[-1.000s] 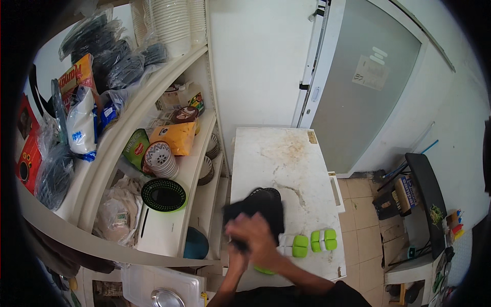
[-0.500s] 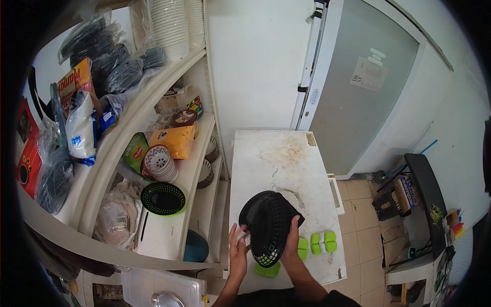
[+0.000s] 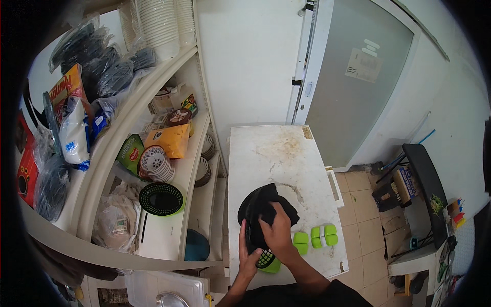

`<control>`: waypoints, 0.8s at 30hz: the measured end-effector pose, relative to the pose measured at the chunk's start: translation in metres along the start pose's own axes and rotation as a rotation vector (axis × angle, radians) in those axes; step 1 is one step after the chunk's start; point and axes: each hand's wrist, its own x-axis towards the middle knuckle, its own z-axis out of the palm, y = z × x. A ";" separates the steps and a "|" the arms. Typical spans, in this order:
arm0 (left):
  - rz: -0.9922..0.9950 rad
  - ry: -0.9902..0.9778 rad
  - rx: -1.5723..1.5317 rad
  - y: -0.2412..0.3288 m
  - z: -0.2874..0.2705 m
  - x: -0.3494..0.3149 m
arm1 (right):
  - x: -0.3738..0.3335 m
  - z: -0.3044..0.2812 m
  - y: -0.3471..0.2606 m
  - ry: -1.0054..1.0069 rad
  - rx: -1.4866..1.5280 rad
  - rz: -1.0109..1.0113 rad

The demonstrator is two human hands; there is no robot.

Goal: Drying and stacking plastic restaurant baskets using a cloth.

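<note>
Shelving (image 3: 162,239) in white fills the left of the frame, bearing packets, bags and stacked tableware. A frosted sliding door (image 3: 368,102) takes up the upper right. Below it, in the lower centre, stands the white surface (image 3: 273,163), stained and worn across its top. A black chair (image 3: 427,189) is at the right of the frame, and a translucent plastic bin (image 3: 143,286) is at the lower left.

Over the near half of the surface, in the lower centre of the frame, a black oval basket (image 3: 252,238) is held tilted up on edge, its openwork end toward the lower edge. The left hand (image 3: 249,259) grips its left side, fingers long and close together along the wall, thumb on the nearer face. The right hand (image 3: 277,233) has its fingers bent into a black cloth (image 3: 283,205), pressing it against the basket; its fingertips are partly hidden in the folds.

Smaller still, a bright green piece (image 3: 271,266) shows partly below the basket, while a green block (image 3: 300,243) and a white-banded green pair (image 3: 325,236) lie to the right of the hands.
</note>
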 end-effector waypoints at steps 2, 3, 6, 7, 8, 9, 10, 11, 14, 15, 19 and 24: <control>0.096 0.071 0.001 0.003 0.005 0.004 | 0.000 0.003 0.004 -0.104 -0.181 0.044; 0.143 0.180 -0.008 0.007 0.003 0.013 | -0.004 -0.003 -0.002 -0.356 -0.196 0.183; 0.150 0.066 0.063 0.023 -0.017 0.022 | -0.020 -0.007 0.007 -0.771 -0.171 0.110; 0.151 0.070 0.064 0.020 -0.018 0.023 | -0.015 -0.006 0.012 -0.715 -0.153 0.060; 0.127 0.075 -0.015 0.016 -0.015 0.018 | -0.011 -0.004 0.013 -0.722 -0.151 0.066; 0.111 0.079 -0.091 0.013 -0.014 0.017 | -0.002 0.002 0.015 -0.366 -0.136 0.030; 0.112 0.083 -0.088 0.009 -0.011 0.011 | 0.004 0.006 0.015 -0.009 -0.118 -0.004; 0.129 0.072 -0.032 0.001 -0.007 0.005 | 0.008 0.007 0.013 -0.012 -0.117 -0.006; 0.176 0.154 -0.004 0.006 -0.006 0.014 | 0.007 0.007 0.015 -0.169 -0.178 0.088; 0.176 0.124 0.016 0.006 -0.019 0.019 | -0.009 0.007 0.022 -0.466 -0.132 0.037; 0.193 0.043 0.060 0.000 -0.031 0.022 | -0.021 0.013 0.044 -0.677 0.089 0.126; 0.031 -0.022 0.330 -0.019 -0.021 0.003 | 0.010 0.025 0.009 0.032 0.862 0.659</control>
